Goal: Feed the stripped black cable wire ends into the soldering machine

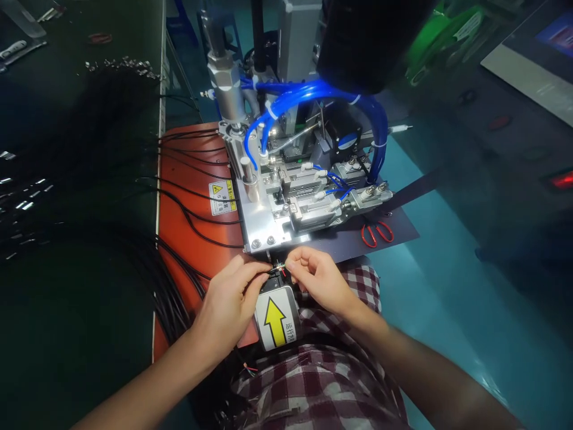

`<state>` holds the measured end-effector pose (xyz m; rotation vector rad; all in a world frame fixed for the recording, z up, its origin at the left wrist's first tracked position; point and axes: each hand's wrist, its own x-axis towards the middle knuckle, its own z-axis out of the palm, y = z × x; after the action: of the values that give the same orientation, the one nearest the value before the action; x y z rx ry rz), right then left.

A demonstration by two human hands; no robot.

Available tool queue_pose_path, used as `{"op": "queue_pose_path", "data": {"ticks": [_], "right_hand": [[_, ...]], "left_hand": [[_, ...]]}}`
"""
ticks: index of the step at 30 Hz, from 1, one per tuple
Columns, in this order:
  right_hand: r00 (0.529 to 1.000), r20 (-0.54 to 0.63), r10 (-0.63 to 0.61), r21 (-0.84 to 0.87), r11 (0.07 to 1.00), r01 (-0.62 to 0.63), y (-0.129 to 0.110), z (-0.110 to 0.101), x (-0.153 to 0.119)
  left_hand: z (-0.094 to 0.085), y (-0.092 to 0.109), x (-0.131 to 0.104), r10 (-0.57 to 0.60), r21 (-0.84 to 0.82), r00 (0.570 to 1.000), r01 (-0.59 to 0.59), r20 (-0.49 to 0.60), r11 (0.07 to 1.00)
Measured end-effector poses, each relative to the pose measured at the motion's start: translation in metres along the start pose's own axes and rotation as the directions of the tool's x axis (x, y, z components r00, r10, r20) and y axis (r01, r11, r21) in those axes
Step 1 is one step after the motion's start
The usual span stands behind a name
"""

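Pinching cable end [274,269], both hands [230,292], yellow-arrow label [274,321] reading "运行", warning-triangle sticker [222,198]

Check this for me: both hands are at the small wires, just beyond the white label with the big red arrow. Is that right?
Not quite: the head view shows that the big arrow on the white label is yellow, not red. The left hand and right hand are indeed at the small wires just beyond it.

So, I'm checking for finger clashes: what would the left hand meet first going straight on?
The left hand would probably meet the thin wires, then the right hand; depth there is unclear.
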<state>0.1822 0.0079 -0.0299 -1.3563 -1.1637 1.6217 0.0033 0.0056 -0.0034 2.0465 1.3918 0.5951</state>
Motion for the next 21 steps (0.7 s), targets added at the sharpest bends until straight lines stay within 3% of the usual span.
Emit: {"op": "queue_pose_path", "data": {"ticks": [15, 21], "right_hand": [[0.990, 0.031, 0.137, 0.030, 0.990, -0.138, -0.0023, -0.0008, 0.0029], [0.993, 0.042, 0.113, 0.029, 0.993, -0.114, 0.0025, -0.0020, 0.0046]], "left_hand": [[0.0048, -0.0044, -0.0043, 0.183, 0.197, 0.983, -0.178, -0.004, 0.964], [0.0054, -0.0043, -0.0040, 0.225, 0.224, 0.974, -0.215, -0.021, 0.951]]}}
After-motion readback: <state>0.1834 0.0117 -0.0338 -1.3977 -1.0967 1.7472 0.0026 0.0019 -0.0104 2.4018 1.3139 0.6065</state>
